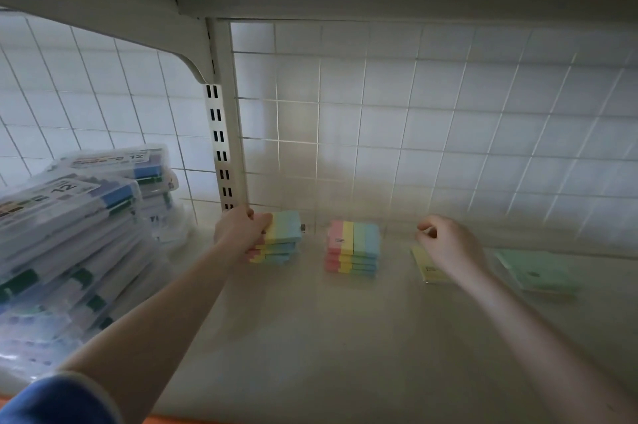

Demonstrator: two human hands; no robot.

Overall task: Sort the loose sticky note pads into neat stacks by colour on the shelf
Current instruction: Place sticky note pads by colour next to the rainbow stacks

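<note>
Upright, striped stack [283,237] (hand [238,228]-gripped).

Marker packs [69,223] piled left, by wire grid [414,119].

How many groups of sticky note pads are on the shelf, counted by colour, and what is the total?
Striped multicolour stacks: 2, the left stack gripped by the left hand, and the middle stack.
Yellow pads: 1 group, partly behind the right hand.
Green pads: 1 group.
Total: 4 groups.
</note>
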